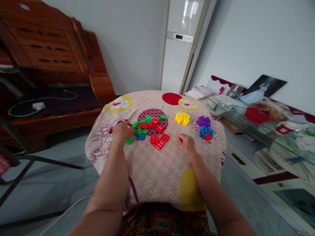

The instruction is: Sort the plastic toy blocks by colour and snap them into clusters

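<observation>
My left hand (122, 131) is at the left edge of a loose pile of small plastic pieces, its fingers bent and closed beside the green pieces (141, 131); what they hold, if anything, is hidden. Red pieces (157, 143) lie between my two hands, and a blue piece (140, 137) sits close to the left one. My right hand (186, 144) rests low over the cloth with curled fingers, thumb against the forefinger; anything in that pinch is too small to make out. Beyond it stand tight groups of yellow pieces (182, 118), purple pieces (203, 121) and blue pieces (206, 131), the last with some red.
A patterned cloth (157, 170) covers the round table. To the right, a glass-topped cabinet (261, 127) carries a red bowl (257, 114), papers and bags. A wooden bench (49, 62) stands at the left, and a white upright appliance (178, 59) is behind the table.
</observation>
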A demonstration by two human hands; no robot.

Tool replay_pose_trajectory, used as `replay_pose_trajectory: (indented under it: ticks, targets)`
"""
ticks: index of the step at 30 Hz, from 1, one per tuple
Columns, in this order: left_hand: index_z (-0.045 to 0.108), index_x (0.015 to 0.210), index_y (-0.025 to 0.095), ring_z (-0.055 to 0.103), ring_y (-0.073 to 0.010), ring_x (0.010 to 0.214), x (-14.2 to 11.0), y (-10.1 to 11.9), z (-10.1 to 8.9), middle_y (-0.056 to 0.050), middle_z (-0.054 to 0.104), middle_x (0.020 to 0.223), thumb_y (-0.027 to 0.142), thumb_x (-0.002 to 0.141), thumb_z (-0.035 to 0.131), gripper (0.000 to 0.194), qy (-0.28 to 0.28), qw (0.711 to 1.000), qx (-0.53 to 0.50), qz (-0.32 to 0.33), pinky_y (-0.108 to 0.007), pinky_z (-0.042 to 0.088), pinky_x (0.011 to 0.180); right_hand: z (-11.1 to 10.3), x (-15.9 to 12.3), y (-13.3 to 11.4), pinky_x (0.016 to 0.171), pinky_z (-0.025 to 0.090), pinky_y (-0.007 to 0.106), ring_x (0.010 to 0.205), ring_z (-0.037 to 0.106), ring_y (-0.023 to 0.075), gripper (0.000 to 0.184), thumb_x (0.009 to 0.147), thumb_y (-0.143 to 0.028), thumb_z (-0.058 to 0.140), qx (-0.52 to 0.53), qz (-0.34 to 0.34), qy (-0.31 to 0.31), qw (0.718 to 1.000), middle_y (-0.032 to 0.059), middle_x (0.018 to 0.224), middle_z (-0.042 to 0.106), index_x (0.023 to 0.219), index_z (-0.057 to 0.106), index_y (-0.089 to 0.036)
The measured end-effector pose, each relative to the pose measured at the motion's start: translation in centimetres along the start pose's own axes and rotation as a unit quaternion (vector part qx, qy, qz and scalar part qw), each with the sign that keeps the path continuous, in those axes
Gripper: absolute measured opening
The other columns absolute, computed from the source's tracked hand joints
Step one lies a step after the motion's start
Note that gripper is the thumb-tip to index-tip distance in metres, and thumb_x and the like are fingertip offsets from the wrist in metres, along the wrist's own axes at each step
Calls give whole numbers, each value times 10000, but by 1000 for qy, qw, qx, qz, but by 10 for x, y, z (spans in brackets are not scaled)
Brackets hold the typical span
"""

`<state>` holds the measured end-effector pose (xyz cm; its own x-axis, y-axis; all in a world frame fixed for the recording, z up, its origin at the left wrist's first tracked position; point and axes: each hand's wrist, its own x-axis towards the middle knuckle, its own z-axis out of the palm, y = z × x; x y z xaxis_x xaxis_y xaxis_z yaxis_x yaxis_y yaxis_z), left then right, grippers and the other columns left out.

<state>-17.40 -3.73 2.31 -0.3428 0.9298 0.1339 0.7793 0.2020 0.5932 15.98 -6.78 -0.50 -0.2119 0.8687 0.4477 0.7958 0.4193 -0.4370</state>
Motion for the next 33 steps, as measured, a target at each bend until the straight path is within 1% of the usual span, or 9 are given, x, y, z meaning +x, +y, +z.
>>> replay_pose_trajectory:
  ticks: [3, 6, 9, 12, 16, 20, 23, 27, 33]
  targets:
    - [689, 1052, 187, 651, -212, 604, -5, 9, 4, -20, 666, 593, 355, 784, 586, 333, -73, 997, -24, 6, -294, 485, 640, 8, -3, 1, 700, 437, 241, 754, 641, 157, 232, 851, -183, 484, 10, -9, 7, 1000, 48, 838, 728, 850, 715, -201]
    - [641, 1178, 181, 657, -199, 605, -11, 19, 8, -11, 683, 640, 360, 813, 553, 416, -132, 987, -77, 59, -292, 497, 647, 8, -3, 2, 701, 436, 241, 757, 638, 159, 229, 856, -185, 483, 15, -9, 15, 1000, 56, 842, 723, 854, 712, -195]
    - [606, 1241, 204, 685, -211, 705, -14, 24, 11, -3, 712, 743, 374, 734, 643, 536, -185, 967, -104, 138, -293, 507, 678, 7, -3, 2, 685, 427, 237, 731, 623, 153, 224, 854, -186, 490, 17, -11, 12, 1000, 55, 810, 708, 850, 714, -189]
    - [563, 1308, 241, 695, -223, 753, -14, 22, 12, 13, 716, 782, 344, 608, 746, 731, -235, 945, -133, 182, -287, 511, 673, 7, -4, 0, 687, 425, 235, 725, 611, 148, 222, 846, -178, 493, 17, -6, 5, 1000, 42, 796, 700, 846, 713, -199]
    - [576, 1310, 242, 671, -207, 679, -14, 21, 13, 21, 684, 716, 289, 566, 766, 769, -230, 942, -133, 205, -271, 487, 610, 7, -6, -1, 713, 439, 249, 755, 620, 159, 230, 855, -184, 481, 26, -2, 9, 1000, 45, 829, 704, 860, 710, -204]
    - [561, 1320, 208, 671, -187, 714, -20, 37, 15, -2, 699, 786, 291, 640, 710, 701, -208, 927, -198, 239, -278, 511, 656, 6, -8, -11, 726, 462, 267, 760, 620, 173, 234, 902, -242, 473, 36, -7, 28, 999, 51, 832, 695, 898, 706, -215]
    - [577, 1299, 192, 680, -188, 781, -32, 58, 21, -36, 720, 864, 258, 688, 673, 621, -203, 908, -240, 278, -294, 529, 711, 8, -8, -26, 796, 488, 299, 866, 634, 204, 261, 939, -288, 467, 63, -64, 39, 995, 84, 922, 694, 1056, 688, -213]
    - [604, 1266, 190, 681, -186, 829, -48, 82, 37, -53, 726, 948, 224, 735, 640, 534, -201, 889, -251, 326, -297, 543, 751, 16, -6, -39, 881, 504, 336, 1014, 630, 227, 345, 946, -243, 449, 123, -132, 31, 983, 124, 1092, 677, 1251, 604, -192]
    - [572, 1304, 192, 691, -186, 863, -59, 92, 61, -62, 710, 981, 170, 721, 610, 585, -212, 867, -279, 353, -311, 563, 777, 19, -6, -32, 865, 529, 326, 957, 665, 206, 312, 865, -179, 525, 177, -74, 30, 981, 80, 1064, 712, 1148, 649, -218]
